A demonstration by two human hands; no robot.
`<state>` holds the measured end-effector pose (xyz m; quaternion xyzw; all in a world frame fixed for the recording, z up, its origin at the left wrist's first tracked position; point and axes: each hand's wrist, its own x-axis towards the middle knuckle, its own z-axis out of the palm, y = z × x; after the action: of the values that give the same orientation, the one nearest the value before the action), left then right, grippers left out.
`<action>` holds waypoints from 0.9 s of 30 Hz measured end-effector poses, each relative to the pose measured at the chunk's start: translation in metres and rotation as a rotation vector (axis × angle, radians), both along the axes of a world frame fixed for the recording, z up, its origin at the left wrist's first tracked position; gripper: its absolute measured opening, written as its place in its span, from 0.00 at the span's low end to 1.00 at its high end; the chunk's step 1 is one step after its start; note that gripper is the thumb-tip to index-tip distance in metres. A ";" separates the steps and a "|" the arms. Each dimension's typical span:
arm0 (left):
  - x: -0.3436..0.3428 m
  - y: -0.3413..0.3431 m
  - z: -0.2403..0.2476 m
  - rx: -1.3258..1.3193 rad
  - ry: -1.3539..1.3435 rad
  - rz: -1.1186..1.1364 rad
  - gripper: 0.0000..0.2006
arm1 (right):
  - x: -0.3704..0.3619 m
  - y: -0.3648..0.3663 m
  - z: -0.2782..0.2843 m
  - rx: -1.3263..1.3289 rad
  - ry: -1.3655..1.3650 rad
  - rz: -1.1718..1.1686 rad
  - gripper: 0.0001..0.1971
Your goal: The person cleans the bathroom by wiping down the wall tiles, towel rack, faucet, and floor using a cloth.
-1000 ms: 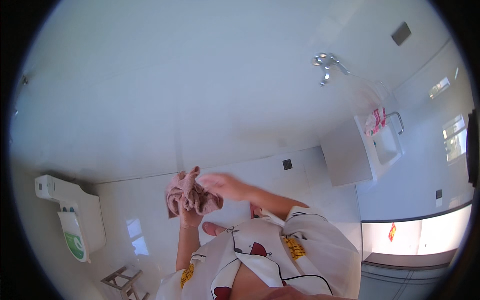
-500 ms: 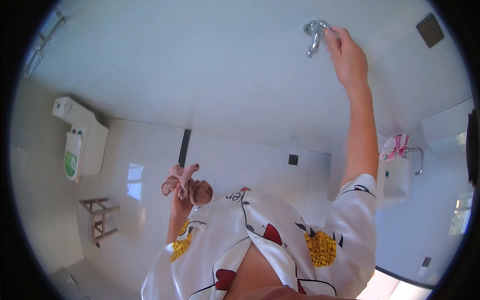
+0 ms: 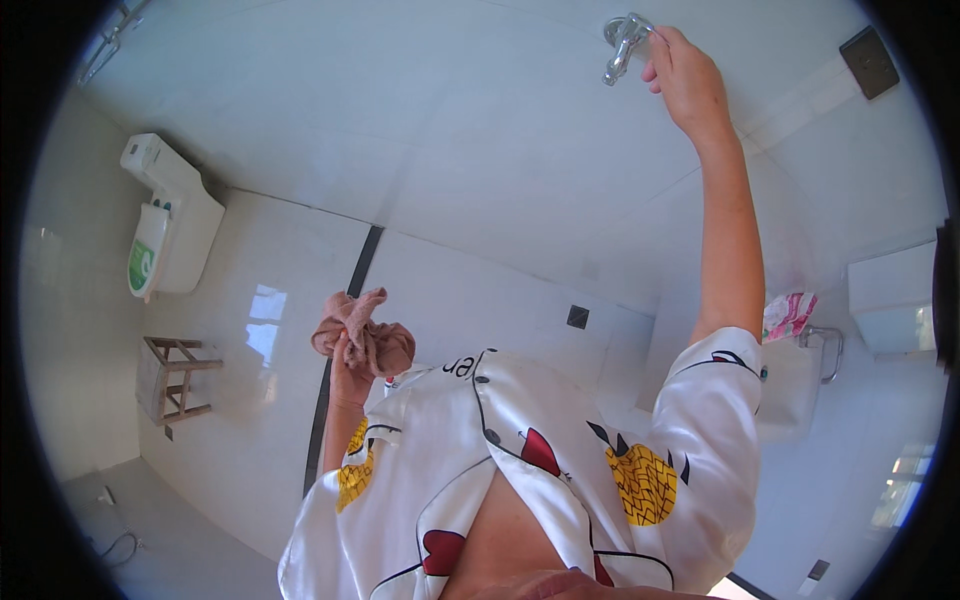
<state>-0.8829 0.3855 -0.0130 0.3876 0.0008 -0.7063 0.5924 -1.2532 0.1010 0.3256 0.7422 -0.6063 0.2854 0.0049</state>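
L hand (image 3: 350, 380) has fingers closed round the lower part of the bunched pink cloth (image 3: 378, 347), held up off the floor (image 3: 470, 285); dark floor strip (image 3: 367, 262) runs behind it in view. R hand (image 3: 692, 88) reaches fwd to R end of chrome faucet (image 3: 621, 50), fingers curled; can't tell if they grip it. Wide span of wall (image 3: 430, 150) btwn hands. Drain (image 3: 577, 316) nr wall's bottom edge; toilet (image 3: 190, 235) & stool (image 3: 180, 378) well off L, basin (image 3: 790, 390) partly behind R sleeve (image 3: 715, 375).
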 end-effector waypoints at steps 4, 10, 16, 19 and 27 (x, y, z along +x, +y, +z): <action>-0.018 -0.003 0.002 -0.007 -0.003 -0.010 0.20 | -0.021 -0.003 0.002 -0.005 -0.047 0.034 0.19; -0.021 -0.003 0.003 -0.005 -0.007 -0.015 0.20 | -0.032 -0.008 -0.001 0.030 -0.089 0.085 0.19; -0.023 -0.002 0.006 -0.011 0.001 -0.028 0.20 | -0.048 -0.012 0.003 0.079 -0.191 0.222 0.19; -0.024 0.002 0.011 -0.013 -0.024 -0.038 0.19 | -0.040 -0.010 0.000 0.126 -0.190 0.201 0.20; -0.003 -0.011 0.012 -0.110 -0.148 -0.118 0.20 | 0.050 0.025 0.003 0.136 -0.105 -0.346 0.25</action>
<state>-0.8863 0.3745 -0.0013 0.4049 -0.1046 -0.7082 0.5688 -1.2027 0.1257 0.3286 0.6095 -0.7423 0.2769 -0.0278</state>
